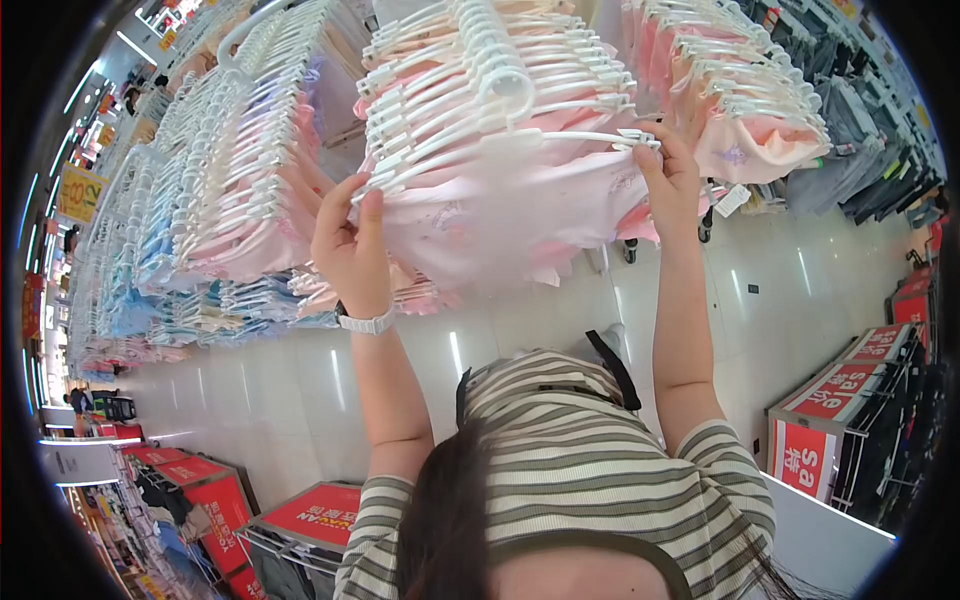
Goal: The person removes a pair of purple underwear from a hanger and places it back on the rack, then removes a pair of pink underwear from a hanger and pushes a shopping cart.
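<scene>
A pale pink child's undergarment (pixel 560 205) hangs at the front of a packed rail, held at its top corners by a white clip hanger (pixel 560 136). My left hand (pixel 352 240) pinches the left clip end with thumb and fingers. At the other end, my right hand (pixel 668 178) is closed around the right clip. The garment is stretched between the two clips, and a blurred patch hides part of its middle. Directly behind it, several similar hangers crowd together on the rail, carrying pink and peach garments.
More pink garments (pixel 760 145) hang to the right, with grey clothes (pixel 850 140) beyond. Pink and blue items (pixel 240 230) fill racks on the left. Red sale signs top a bin (pixel 800 455) at lower right and a rack (pixel 310 515) at lower left. The floor (pixel 270 400) is shiny tile.
</scene>
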A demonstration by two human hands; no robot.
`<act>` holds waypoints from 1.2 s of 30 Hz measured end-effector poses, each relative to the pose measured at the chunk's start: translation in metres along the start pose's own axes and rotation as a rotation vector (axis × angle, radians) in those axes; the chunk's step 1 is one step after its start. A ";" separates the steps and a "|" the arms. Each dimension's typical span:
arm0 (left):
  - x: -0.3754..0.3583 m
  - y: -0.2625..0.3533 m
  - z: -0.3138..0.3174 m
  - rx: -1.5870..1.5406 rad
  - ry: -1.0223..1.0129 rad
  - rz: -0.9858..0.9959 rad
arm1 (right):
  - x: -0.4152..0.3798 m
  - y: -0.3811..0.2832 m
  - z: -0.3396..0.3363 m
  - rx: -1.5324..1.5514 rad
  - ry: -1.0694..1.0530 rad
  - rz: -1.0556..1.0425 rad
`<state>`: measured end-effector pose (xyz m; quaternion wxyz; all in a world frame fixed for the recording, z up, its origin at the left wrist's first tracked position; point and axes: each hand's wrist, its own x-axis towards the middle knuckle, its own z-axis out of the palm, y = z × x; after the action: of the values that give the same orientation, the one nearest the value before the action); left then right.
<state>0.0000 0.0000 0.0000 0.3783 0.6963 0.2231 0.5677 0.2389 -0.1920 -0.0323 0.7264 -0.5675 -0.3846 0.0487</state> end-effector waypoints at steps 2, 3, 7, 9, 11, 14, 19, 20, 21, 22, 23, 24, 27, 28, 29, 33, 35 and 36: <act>0.004 -0.003 0.008 0.003 -0.038 -0.027 | 0.007 0.001 -0.001 0.018 0.018 0.089; 0.004 0.007 -0.001 0.022 -0.061 -0.032 | -0.002 -0.005 0.003 0.033 0.035 0.109; 0.009 0.003 0.005 0.029 -0.071 -0.033 | 0.010 0.004 -0.001 -0.048 0.032 0.073; 0.013 0.000 0.007 0.021 -0.077 -0.033 | 0.016 0.011 -0.001 -0.045 0.038 0.072; 0.014 -0.004 0.007 0.006 -0.072 -0.056 | 0.019 0.016 -0.002 -0.036 0.012 0.057; 0.015 -0.004 0.005 0.053 -0.080 -0.104 | 0.020 0.013 -0.001 -0.041 -0.014 0.036; 0.018 -0.007 0.004 0.069 -0.071 -0.043 | 0.025 0.006 0.002 -0.055 -0.043 0.042; 0.019 -0.006 0.005 0.062 -0.071 -0.037 | 0.026 0.006 0.001 -0.070 -0.058 0.028; 0.020 -0.007 0.007 0.059 -0.074 -0.034 | 0.027 0.007 0.000 -0.071 -0.054 0.025; 0.020 -0.009 0.008 0.051 -0.066 -0.020 | 0.027 0.009 -0.001 -0.051 -0.070 0.084; 0.020 -0.010 0.009 0.045 -0.057 -0.008 | 0.028 0.010 -0.001 -0.029 -0.087 0.145; 0.022 -0.009 0.009 0.045 -0.056 -0.008 | 0.030 0.009 -0.001 -0.028 -0.087 0.145; 0.026 -0.012 0.009 0.145 -0.082 -0.059 | 0.037 0.012 0.002 -0.102 -0.078 0.040; 0.028 -0.014 0.010 0.119 -0.098 -0.071 | 0.041 0.017 0.002 -0.142 -0.081 0.003; 0.030 -0.015 0.010 0.091 -0.114 -0.080 | 0.043 0.019 0.002 -0.182 -0.084 -0.037; 0.022 -0.017 0.012 0.130 -0.083 -0.054 | 0.036 0.014 0.001 -0.209 -0.065 0.018; 0.014 -0.017 0.013 0.118 -0.063 -0.019 | 0.029 0.023 -0.001 -0.019 -0.095 0.016; 0.012 -0.018 0.013 0.116 -0.073 -0.029 | 0.026 0.022 -0.001 -0.025 -0.089 0.028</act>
<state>0.0179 0.0162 -0.0077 0.3534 0.7341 0.2516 0.5224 0.2655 -0.1719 -0.0384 0.7007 -0.5790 -0.4092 0.0793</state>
